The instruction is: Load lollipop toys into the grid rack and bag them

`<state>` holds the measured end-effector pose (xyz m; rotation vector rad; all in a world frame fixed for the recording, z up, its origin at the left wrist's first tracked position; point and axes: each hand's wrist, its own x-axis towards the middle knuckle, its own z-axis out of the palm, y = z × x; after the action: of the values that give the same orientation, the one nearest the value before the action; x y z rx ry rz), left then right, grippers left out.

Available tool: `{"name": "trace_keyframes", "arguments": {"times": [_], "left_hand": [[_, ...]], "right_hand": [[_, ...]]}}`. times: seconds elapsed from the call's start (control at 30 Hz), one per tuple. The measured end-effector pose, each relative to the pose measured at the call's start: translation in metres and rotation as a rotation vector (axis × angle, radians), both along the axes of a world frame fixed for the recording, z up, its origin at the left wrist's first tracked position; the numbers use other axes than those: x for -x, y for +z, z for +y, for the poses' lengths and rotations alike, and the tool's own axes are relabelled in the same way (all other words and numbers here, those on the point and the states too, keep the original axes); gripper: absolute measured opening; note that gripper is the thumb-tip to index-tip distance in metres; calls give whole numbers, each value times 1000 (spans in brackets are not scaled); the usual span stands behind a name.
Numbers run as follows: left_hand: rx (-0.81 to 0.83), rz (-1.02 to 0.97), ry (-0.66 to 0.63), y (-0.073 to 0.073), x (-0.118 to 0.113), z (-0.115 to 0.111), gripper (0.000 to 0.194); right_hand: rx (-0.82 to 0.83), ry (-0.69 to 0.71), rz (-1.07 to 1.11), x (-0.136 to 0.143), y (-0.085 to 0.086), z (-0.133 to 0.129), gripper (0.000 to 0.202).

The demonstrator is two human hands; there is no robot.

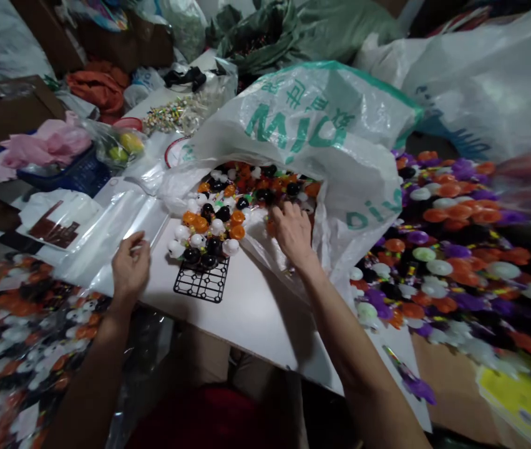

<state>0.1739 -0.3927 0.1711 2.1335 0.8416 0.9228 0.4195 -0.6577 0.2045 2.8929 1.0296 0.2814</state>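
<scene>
My left hand [131, 267] hovers over the table's left part beside clear plastic sleeves [106, 234], its fingers curled and partly apart with nothing visible between them. My right hand [292, 232] reaches into the mouth of a large white plastic sack [335, 112] with green lettering. Its fingertips touch the orange, black and white pieces [256, 181] inside; whether they grip one is hidden. Between my hands, a cluster of round orange, black and white pieces [206, 234] lies partly over a black plastic grid [202, 280] on the white table [251, 312].
Many purple, orange and white pieces [447, 249] are piled at the right. Bagged pieces [26, 337] lie at the lower left. A blue basket [73, 174] with pink cloth [43, 146] stands back left. Small mixed beads [171, 115] lie behind the sack.
</scene>
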Motion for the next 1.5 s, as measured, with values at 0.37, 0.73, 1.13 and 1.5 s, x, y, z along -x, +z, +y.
{"name": "trace_keyframes", "arguments": {"times": [0.37,0.73,1.13,1.5], "left_hand": [[403,296,-211,-64,-19,-47,27],[50,245,-161,-92,-1,-69,12],[296,183,-172,-84,-2,-70,28],[278,202,-151,-84,-2,-72,24]], "right_hand": [[-494,120,448,149,-68,37,21],[-979,-91,493,165,-114,35,31],[-1241,-105,786,161,-68,24,35],[-1725,-324,456,122,-36,-19,29]]}}
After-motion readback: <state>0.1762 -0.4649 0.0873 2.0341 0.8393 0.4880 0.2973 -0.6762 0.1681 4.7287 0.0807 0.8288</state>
